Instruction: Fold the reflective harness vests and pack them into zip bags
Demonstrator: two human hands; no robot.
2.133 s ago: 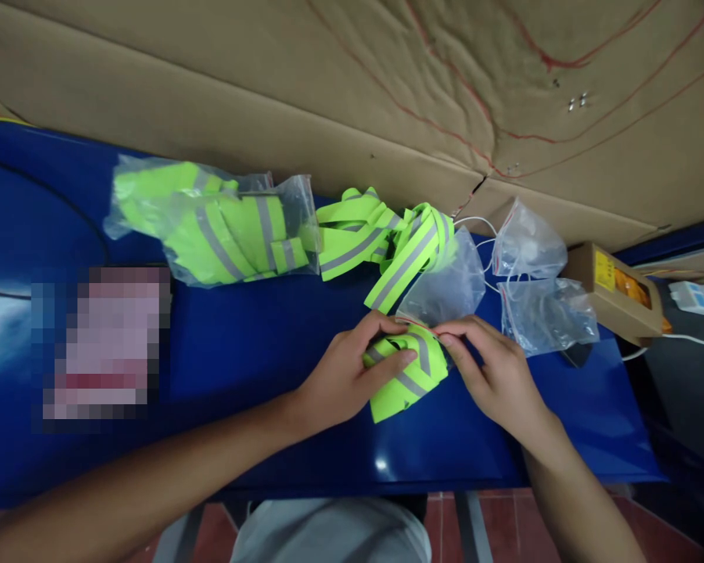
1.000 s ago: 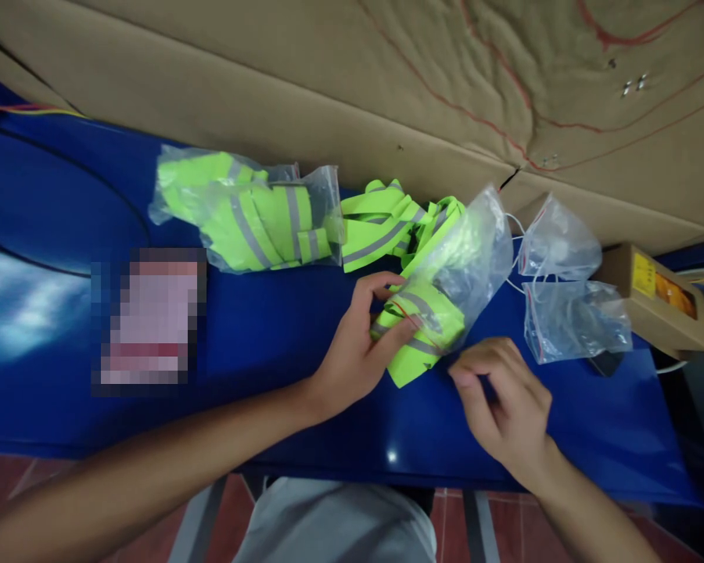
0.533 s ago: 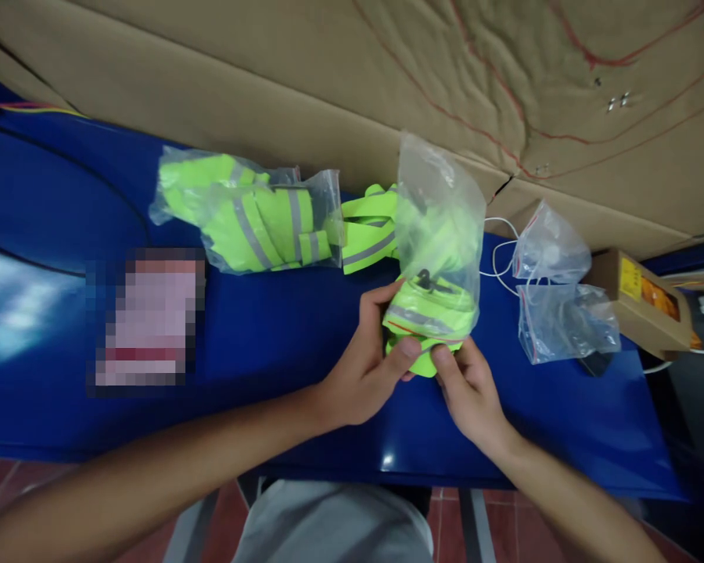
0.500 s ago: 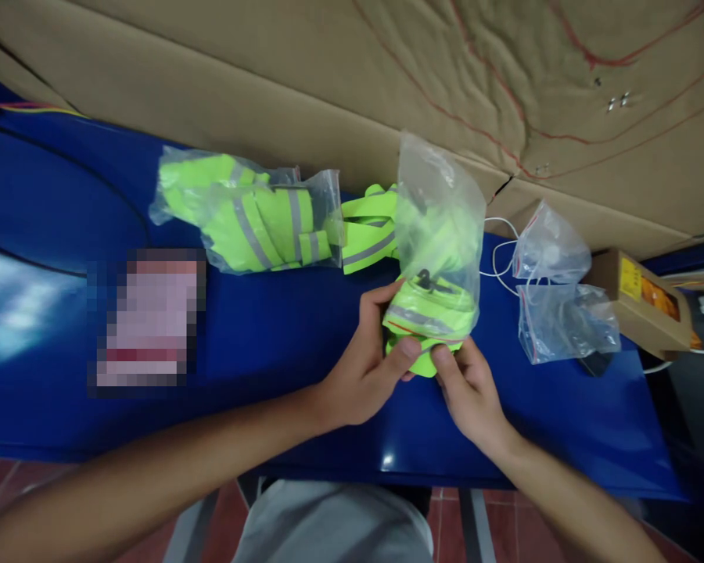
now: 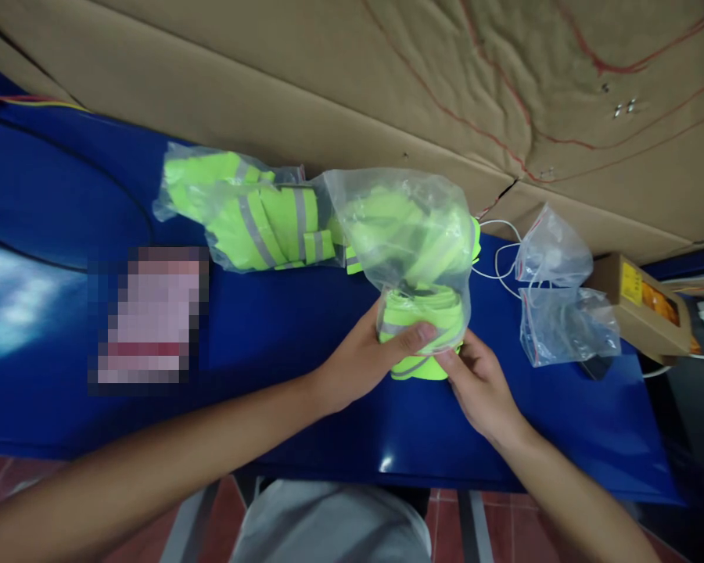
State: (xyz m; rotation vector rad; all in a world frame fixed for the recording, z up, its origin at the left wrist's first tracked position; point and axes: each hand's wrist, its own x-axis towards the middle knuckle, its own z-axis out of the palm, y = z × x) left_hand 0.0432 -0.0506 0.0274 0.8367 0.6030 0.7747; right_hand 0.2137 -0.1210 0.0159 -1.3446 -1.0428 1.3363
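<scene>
A folded neon-green reflective band (image 5: 421, 338) with grey stripes sits half inside the mouth of a clear plastic bag (image 5: 404, 231) that stands up over it. My left hand (image 5: 368, 357) grips the band and the bag's left edge, thumb across the front. My right hand (image 5: 481, 385) pinches the bag's lower right edge against the band. Behind the bag, loose green bands (image 5: 352, 258) lie partly hidden on the blue table (image 5: 270, 328).
A filled bag of green bands (image 5: 240, 211) lies at the back left. Two clear bags (image 5: 557, 297) and a white cable (image 5: 496, 250) lie at the right, beside a small cardboard box (image 5: 637, 301). Brown cardboard (image 5: 387, 78) lines the back. A blurred patch (image 5: 149, 317) lies at the left.
The bag went from lying beside the band to standing over it, puffed wider. My right hand returned to the bag's edge, and the band sits deeper in the mouth.
</scene>
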